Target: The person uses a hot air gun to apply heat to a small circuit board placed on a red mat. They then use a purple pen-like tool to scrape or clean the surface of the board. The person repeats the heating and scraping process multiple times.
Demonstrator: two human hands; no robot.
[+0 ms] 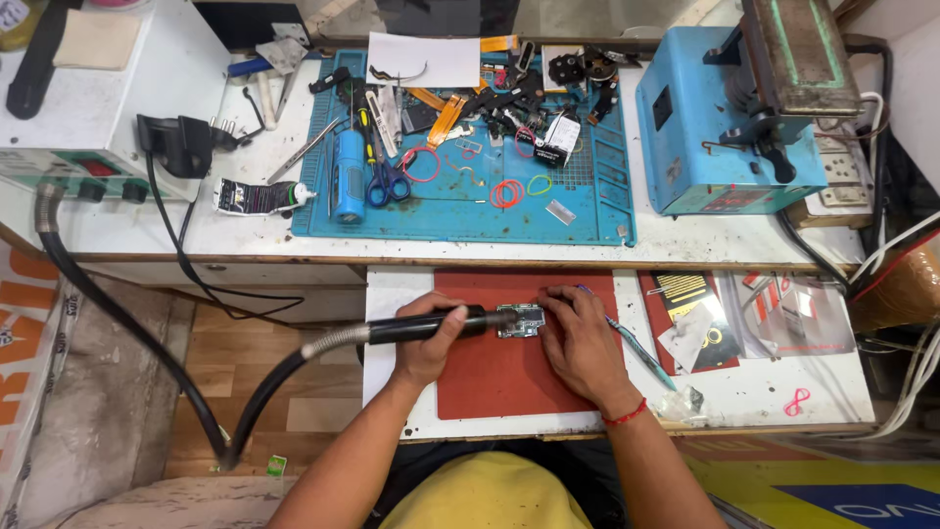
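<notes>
A small circuit board (520, 320) lies on the red mat (490, 377) on the pull-out bench (764, 392) in front of the person. The right hand (586, 343) rests flat beside it, fingertips pinning its edge. The left hand (431, 338) is wrapped around a black hot-air handpiece (441, 325), nozzle right at the board. Judging by this, heating is under way; no part looks lifted off yet. Tweezers (632, 343) lie under the right hand, unused.

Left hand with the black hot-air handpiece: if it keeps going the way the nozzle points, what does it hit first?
The left hand points the handpiece rightward; first in line is the small circuit board, which the right hand steadies. Nozzle height above it is unclear.
</notes>
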